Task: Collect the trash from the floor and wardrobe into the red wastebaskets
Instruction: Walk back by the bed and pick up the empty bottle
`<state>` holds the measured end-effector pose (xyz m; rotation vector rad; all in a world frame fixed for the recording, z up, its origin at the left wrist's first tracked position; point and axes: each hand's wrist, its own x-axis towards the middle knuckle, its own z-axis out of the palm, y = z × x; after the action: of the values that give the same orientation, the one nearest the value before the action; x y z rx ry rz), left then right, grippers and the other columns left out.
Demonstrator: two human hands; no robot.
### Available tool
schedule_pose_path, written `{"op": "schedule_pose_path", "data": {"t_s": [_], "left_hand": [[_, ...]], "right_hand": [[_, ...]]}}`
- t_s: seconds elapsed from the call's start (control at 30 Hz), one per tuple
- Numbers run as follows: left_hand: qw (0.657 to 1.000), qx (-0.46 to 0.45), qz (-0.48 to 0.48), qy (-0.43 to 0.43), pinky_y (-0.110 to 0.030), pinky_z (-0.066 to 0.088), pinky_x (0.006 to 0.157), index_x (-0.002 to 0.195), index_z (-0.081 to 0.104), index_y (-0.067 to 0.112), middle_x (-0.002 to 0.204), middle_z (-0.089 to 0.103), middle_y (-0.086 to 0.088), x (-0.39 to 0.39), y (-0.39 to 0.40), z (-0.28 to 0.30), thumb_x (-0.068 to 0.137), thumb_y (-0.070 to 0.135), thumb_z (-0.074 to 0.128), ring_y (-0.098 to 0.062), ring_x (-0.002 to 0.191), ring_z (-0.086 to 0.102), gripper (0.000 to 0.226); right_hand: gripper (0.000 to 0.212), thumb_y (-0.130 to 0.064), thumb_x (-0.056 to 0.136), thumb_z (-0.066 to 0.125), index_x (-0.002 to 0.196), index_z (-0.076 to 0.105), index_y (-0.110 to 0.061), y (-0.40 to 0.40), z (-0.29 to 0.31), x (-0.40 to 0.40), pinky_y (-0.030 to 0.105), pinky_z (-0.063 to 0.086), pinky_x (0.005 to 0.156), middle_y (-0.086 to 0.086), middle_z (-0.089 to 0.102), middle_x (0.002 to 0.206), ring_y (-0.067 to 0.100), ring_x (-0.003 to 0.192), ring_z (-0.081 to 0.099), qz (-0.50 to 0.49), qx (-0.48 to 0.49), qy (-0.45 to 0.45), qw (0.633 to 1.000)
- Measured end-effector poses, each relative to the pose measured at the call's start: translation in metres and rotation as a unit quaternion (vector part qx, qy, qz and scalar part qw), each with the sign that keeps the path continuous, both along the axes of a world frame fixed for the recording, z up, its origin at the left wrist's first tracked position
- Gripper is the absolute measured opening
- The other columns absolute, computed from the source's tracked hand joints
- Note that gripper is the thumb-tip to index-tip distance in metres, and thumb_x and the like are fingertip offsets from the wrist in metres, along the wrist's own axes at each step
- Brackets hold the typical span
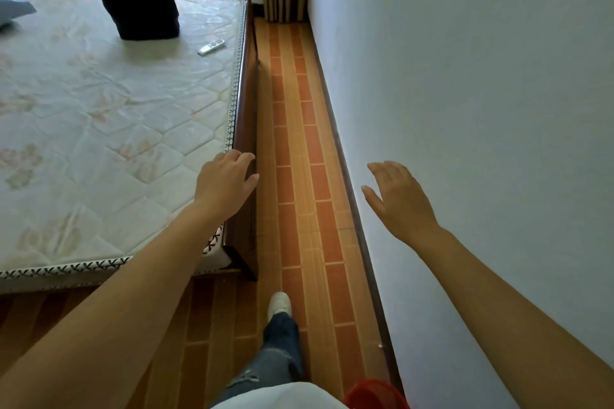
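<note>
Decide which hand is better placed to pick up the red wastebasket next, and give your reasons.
Probably the right hand. It is open and empty on the wall side, and the red wastebasket sits low beside that wall. The left hand, also empty, hangs over the bed frame, across the aisle.

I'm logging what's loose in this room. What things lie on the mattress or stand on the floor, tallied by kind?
Bag: 1, black, on the mattress
Remote: 1, on the mattress
Pillow: 1, partly in view at the left edge
Red wastebasket: 1, on the floor
Total: 4
</note>
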<state>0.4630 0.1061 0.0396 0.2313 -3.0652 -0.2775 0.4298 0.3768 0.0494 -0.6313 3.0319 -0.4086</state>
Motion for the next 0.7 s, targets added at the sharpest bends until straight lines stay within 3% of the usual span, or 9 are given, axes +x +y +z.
{"op": "schedule_pose_path", "data": {"t_s": [0.4, 0.7], "left_hand": [[0.999, -0.005, -0.041, 0.002, -0.04, 0.043, 0.09, 0.131, 0.047, 0.011, 0.127, 0.056, -0.012, -0.226, -0.073, 0.006, 0.094, 0.03, 0.047, -0.029, 0.116, 0.051, 0.041], [1.0, 0.003, -0.017, -0.005, -0.04, 0.043, 0.093, 0.132, 0.046, 0.012, 0.127, 0.056, -0.011, -0.38, -0.105, -0.012, 0.094, 0.03, 0.047, -0.028, 0.117, 0.05, 0.042]], "right_hand": [[0.044, -0.029, 0.095, 0.042, 0.132, 0.042, -0.006, -0.077, 0.011, -0.217, 0.037, 0.032, 0.108, 0.013, 0.049, 0.137, 0.028, 0.132, 0.038, -0.044, -0.027, 0.008, 0.999], [0.046, -0.032, 0.095, 0.04, 0.134, 0.041, -0.008, -0.109, -0.003, -0.387, 0.036, 0.03, 0.109, 0.012, 0.046, 0.14, 0.028, 0.133, 0.036, -0.022, -0.009, -0.01, 1.0]]}}
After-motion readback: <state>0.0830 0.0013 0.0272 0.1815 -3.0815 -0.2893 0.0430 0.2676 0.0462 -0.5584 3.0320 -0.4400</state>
